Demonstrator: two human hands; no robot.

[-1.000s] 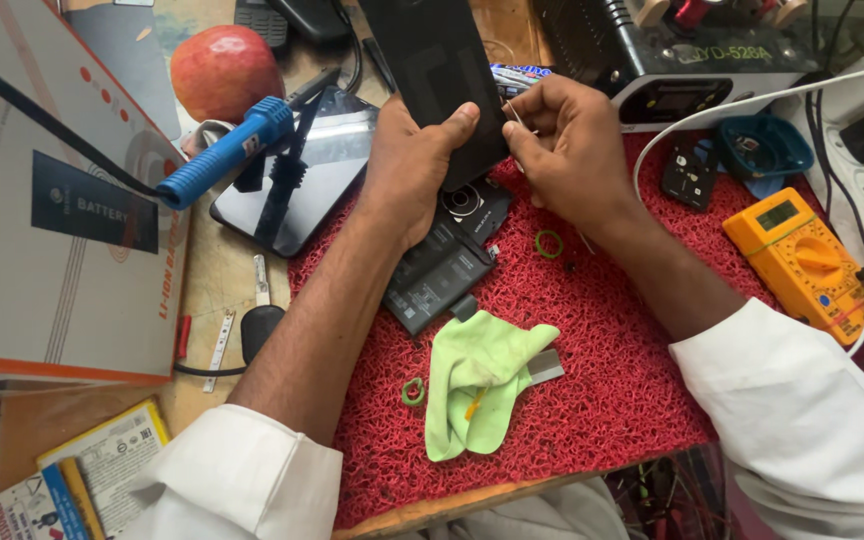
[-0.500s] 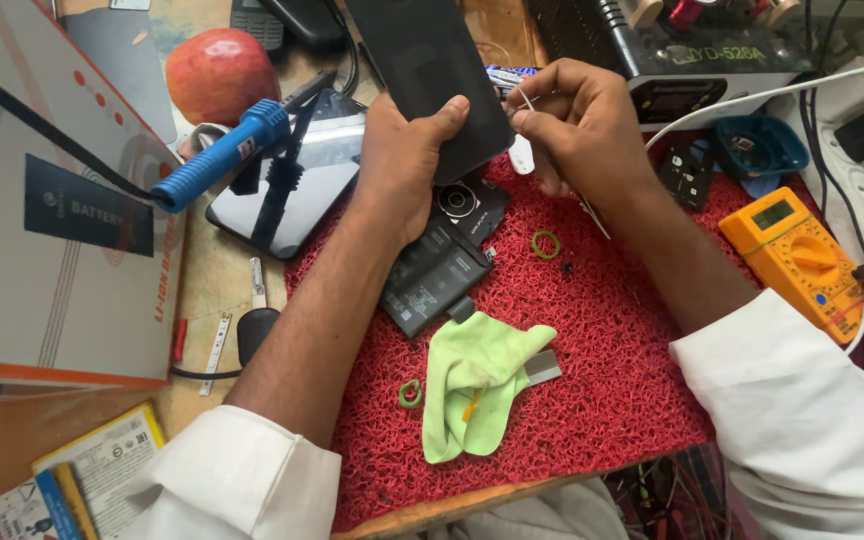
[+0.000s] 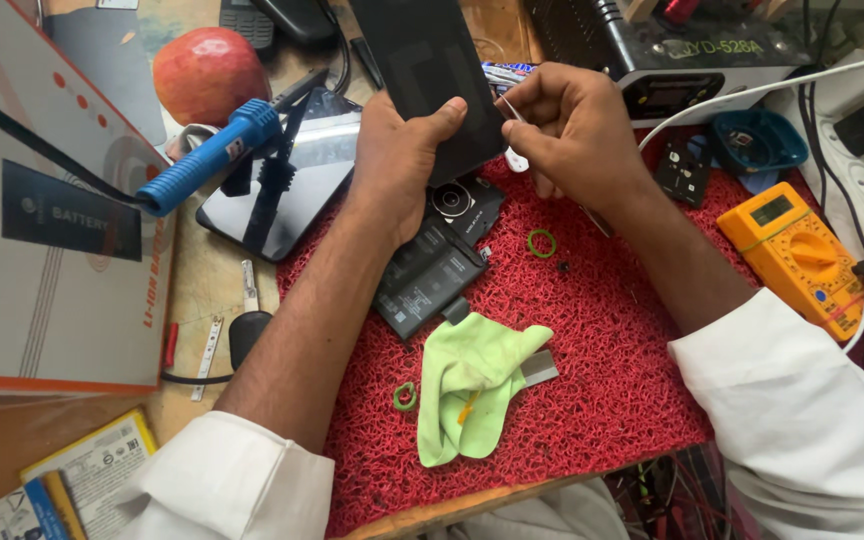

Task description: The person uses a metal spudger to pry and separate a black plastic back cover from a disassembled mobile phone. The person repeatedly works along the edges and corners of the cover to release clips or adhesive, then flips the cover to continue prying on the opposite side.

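Black phone [image 3: 432, 75] sits clamped in my left hand [image 3: 397, 165] at twelve o'clock over the red mat [image 3: 592, 360]. My right hand [image 3: 572, 125] pinches a small white pick [image 3: 515, 155] at its edge. I judge prying is underway; next needs a gentle slide along the seam.

Held: my left hand [image 3: 397, 160] grips a dark phone panel [image 3: 427, 75], thumb across its lower edge. My right hand [image 3: 577, 125], at three o'clock of it, pinches a small white pick [image 3: 515, 155] against the panel's edge. Below, on red mat [image 3: 602, 380]: black battery [image 3: 427, 280], green cloth [image 3: 472, 385] at six o'clock.
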